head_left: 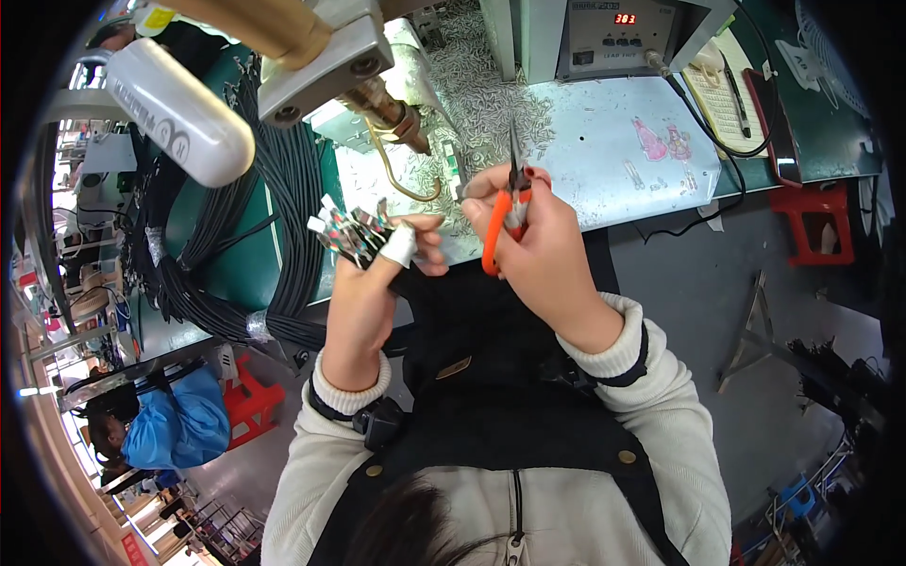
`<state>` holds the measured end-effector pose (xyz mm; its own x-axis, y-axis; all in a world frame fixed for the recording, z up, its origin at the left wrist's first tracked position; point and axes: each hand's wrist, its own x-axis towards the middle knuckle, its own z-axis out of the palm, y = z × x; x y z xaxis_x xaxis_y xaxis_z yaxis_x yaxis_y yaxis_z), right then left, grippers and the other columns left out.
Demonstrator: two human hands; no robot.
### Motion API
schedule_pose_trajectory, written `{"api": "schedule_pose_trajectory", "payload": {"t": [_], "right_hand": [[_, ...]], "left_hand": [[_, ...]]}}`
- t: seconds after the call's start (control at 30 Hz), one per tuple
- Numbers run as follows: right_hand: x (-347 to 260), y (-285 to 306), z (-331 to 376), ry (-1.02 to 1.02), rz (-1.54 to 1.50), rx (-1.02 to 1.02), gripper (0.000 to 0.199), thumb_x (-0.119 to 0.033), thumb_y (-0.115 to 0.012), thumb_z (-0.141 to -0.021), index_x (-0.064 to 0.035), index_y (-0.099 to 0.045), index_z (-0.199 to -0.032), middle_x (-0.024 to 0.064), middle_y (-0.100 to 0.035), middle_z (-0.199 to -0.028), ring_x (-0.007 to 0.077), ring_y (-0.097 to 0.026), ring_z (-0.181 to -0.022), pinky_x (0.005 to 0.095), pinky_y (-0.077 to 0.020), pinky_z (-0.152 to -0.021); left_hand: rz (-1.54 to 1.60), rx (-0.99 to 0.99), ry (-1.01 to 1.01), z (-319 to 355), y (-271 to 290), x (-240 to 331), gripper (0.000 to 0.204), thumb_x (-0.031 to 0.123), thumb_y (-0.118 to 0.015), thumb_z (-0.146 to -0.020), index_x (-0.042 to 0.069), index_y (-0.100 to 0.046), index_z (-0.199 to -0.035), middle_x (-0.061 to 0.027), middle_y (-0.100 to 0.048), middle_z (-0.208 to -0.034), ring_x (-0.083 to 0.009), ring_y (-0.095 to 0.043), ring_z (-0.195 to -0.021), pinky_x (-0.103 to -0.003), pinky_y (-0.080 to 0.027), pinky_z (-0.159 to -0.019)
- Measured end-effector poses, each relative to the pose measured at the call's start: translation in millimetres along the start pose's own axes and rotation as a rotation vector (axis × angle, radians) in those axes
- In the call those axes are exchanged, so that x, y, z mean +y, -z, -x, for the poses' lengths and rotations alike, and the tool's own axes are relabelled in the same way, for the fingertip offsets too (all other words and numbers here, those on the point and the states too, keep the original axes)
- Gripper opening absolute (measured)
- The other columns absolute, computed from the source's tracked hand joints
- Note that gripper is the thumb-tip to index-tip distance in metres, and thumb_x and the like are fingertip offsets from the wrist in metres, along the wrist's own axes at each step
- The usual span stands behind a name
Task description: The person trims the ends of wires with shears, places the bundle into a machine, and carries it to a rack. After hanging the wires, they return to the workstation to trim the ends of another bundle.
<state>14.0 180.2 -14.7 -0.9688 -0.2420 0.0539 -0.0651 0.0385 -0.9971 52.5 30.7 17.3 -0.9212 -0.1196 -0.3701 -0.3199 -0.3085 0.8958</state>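
Left hand [377,269] fingers closed round fan of small connector ends [351,229], white and multicoloured, index tip wrapped in white tape. Right hand [533,236] grips orange-handled side cutters [507,212], slim dark blades pointing up, just beside connector ends, both held above bench edge. Bench top [604,156] pale, glossy, strewn with tiny metal offcuts [481,85]. Thick coil of black rubbery cables [274,189] on green mat at left. Grey box-shaped unit with red digital display [613,33] behind. Grey floor, red plastic stool [819,222] at right.

The right hand [533,241] hides most of the orange-handled cutters [500,222]; toward ten o'clock, the cable bundle's [255,217] far end is hidden.
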Motion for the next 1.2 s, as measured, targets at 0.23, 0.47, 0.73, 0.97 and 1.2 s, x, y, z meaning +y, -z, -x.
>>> {"api": "schedule_pose_trajectory", "payload": {"t": [0.23,0.47,0.73,0.97,1.2], "right_hand": [[-23,2,16,0.029,0.164,-0.21,0.015,-0.012,-0.057,-0.081,0.0008,-0.055,-0.09,0.0019,-0.053,-0.067,0.005,-0.047,-0.055,0.02,-0.0391,-0.053],[-5,1,23,0.162,0.121,-0.096,0.011,-0.009,-0.057,-0.08,0.0011,-0.057,-0.083,0.0058,-0.059,-0.068,0.0054,-0.052,-0.059,0.019,-0.0394,-0.052],[-6,-7,27,0.252,0.088,-0.049,0.008,-0.002,-0.057,-0.078,-0.0017,-0.055,-0.085,0.0059,-0.059,-0.072,0.0091,-0.057,-0.057,0.0214,-0.0439,-0.05],[-13,-5,29,0.248,0.124,-0.045,0.009,0.0,-0.054,-0.079,-0.0002,-0.051,-0.088,0.0065,-0.058,-0.07,0.0122,-0.058,-0.056,0.0225,-0.0448,-0.048],[-11,-7,28,0.134,-0.056,-0.073,0.006,-0.004,-0.051,-0.083,0.0014,-0.049,-0.085,0.0072,-0.056,-0.071,0.0121,-0.056,-0.052,0.0207,-0.0442,-0.046]], "left_hand": [[-0.213,-0.202,-0.074,19,4,-17,0.006,0.003,-0.053,-0.081,0.0,-0.054,-0.086,-0.0052,-0.054,-0.075,-0.0111,-0.051,-0.062,-0.022,-0.04,-0.053],[-0.015,-0.078,-0.113,21,7,-12,0.008,0.001,-0.06,-0.075,0.0,-0.055,-0.081,-0.0015,-0.052,-0.071,-0.0065,-0.047,-0.061,-0.018,-0.037,-0.054],[-0.486,0.022,-0.535,24,-1,-16,0.013,-0.004,-0.064,-0.07,0.0,-0.056,-0.08,-0.0011,-0.052,-0.072,-0.0051,-0.047,-0.062,-0.017,-0.036,-0.054],[-0.431,0.037,-0.52,24,-3,-23,0.016,-0.004,-0.064,-0.069,0.001,-0.058,-0.083,-0.001,-0.054,-0.074,-0.0054,-0.048,-0.064,-0.017,-0.037,-0.057],[-0.537,0.046,-0.708,22,-2,-31,0.016,-0.003,-0.063,-0.071,0.0,-0.059,-0.086,-0.0008,-0.055,-0.075,-0.0065,-0.05,-0.066,-0.019,-0.039,-0.059]]}}
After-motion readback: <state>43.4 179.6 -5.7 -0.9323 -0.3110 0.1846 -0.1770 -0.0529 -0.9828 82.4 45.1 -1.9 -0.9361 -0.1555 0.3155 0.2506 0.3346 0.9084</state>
